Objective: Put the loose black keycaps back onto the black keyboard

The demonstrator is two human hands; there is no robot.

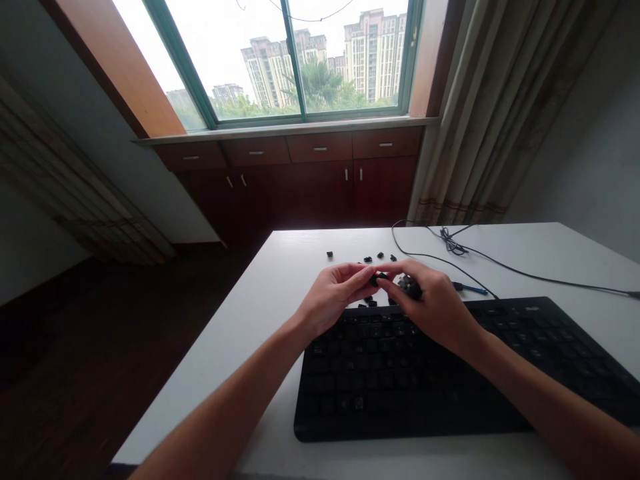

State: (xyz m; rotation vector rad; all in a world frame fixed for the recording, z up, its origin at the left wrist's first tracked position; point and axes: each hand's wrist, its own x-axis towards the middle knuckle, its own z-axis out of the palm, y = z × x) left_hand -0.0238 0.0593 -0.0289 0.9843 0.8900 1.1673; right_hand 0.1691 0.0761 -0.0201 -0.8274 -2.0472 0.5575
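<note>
My left hand point(333, 293) and my right hand point(430, 297) meet above the back edge of a black keyboard point(370, 373). Between their pinched fingertips is a small black keycap point(379, 279), partly covered by the fingers. A dark rounded thing point(410, 287) with pale marks shows inside the curl of my right hand; its kind is unclear. Several loose black keycaps point(369, 259) lie on the table behind and below the hands. At the keyboard's front left, one spot point(359, 403) looks lighter, as if its cap is off.
The white table point(240, 353) carries a thin black cable point(530, 272), bundled at the back point(453, 241). A slim blue-and-black item point(470, 288) lies right of my right hand. Beyond stand red-brown cabinets point(300, 193) under a window, with curtains point(475, 120) at either side.
</note>
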